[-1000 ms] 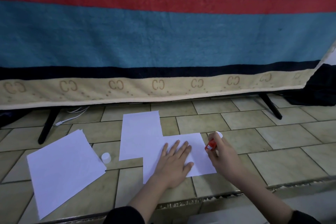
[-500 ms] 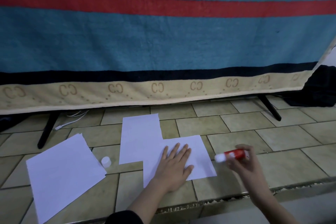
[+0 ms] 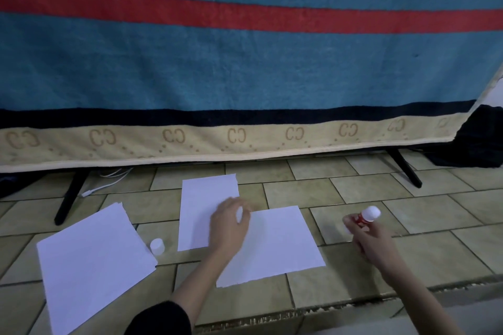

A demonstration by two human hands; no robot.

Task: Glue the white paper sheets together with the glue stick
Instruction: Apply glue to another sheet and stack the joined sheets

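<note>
Two white paper sheets overlap on the tiled floor: a far sheet (image 3: 202, 198) and a near sheet (image 3: 275, 245). My left hand (image 3: 230, 226), blurred, rests with bent fingers over the place where they overlap; nothing shows in its grip. To the right, off the paper, my right hand (image 3: 371, 242) holds the red glue stick (image 3: 367, 215) with its white end pointing up and away. The white cap (image 3: 157, 245) stands on the floor just left of the far sheet. A stack of more white sheets (image 3: 92, 258) lies at the left.
A teal, red-striped blanket (image 3: 245, 68) hangs over a stand with black legs (image 3: 69, 198) (image 3: 405, 168) just behind the papers. A white cable (image 3: 109, 182) lies under it. A dark cloth (image 3: 484, 139) sits at the far right. A step edge (image 3: 299, 313) runs along the front.
My left hand slid from lying flat on the near sheet up and left to the overlap. My right hand carried the glue stick rightward off the paper and turned its white end upward.
</note>
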